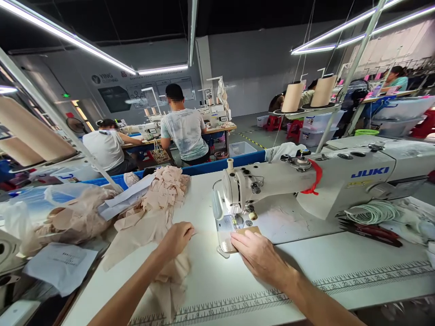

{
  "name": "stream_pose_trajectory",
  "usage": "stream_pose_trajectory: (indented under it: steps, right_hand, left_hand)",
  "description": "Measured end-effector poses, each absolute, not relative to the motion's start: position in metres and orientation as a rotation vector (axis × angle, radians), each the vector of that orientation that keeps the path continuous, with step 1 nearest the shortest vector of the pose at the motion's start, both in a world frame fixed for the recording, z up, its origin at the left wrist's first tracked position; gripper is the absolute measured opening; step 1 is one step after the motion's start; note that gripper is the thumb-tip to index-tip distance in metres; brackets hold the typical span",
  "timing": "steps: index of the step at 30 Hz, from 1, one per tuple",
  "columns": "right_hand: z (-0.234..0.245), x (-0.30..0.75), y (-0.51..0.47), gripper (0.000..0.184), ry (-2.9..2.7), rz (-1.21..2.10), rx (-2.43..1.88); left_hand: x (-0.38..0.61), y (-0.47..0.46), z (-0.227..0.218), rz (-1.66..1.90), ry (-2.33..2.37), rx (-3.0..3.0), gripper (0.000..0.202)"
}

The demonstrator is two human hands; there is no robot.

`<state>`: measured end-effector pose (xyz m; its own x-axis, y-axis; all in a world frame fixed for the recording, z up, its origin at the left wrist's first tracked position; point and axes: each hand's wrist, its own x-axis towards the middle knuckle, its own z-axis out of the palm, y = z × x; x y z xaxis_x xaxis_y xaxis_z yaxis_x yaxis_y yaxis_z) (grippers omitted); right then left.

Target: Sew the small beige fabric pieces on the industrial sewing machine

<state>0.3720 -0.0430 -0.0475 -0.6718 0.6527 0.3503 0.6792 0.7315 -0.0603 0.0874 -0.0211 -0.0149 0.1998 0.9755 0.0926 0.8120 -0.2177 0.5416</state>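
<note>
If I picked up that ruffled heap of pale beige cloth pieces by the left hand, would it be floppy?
The ruffled heap of pale beige cloth pieces would probably flop, since it lies in soft creases. The pieces look thin, so likely light. Many overlap loosely, so some might slip off.

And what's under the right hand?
Part of a flat tan piece peeks out from under the right hand. The hand covers the rest, so I can't see what else is there.

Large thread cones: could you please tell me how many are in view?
4: an upper cone and a lower cone at far left; a left cone and a right cone behind the sewing machine. Others may be hidden.
</note>
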Motion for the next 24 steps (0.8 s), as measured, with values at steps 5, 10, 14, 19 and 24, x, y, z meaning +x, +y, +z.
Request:
stream_pose_trajectory:
  steps: [5, 10, 14, 19, 24]
  right_hand:
    - [-0.056, 0.368, -0.043, 0.031, -2.553, -0.175, -1.027]
    - [-0.059, 0.370, -0.040, 0.024, -2.549, -0.150, -1.011]
    - [-0.052, 0.374, -0.039, 0.026, -2.579, -0.089, -1.039]
    - [-0.047, 0.382, -0.035, 0.030, -2.526, 0.039, -1.118]
    - [-0.047, 0.389, -0.030, 0.030, -2.423, 0.108, -1.297]
  left_hand:
    - [0.136, -0.017, 0.007, 0.590, 1.485, 1.930, 0.021]
    - [0.182, -0.001, -0.020, 0.652, 1.313, 1.802, 0.013]
    - [0.183, 0.015, -0.042, 0.669, 1.334, 1.846, 0.012]
    - [0.178, 0.019, -0.052, 0.647, 1.325, 1.921, 0.013]
    - [0.179, 0.017, -0.051, 0.646, 1.339, 1.937, 0.011]
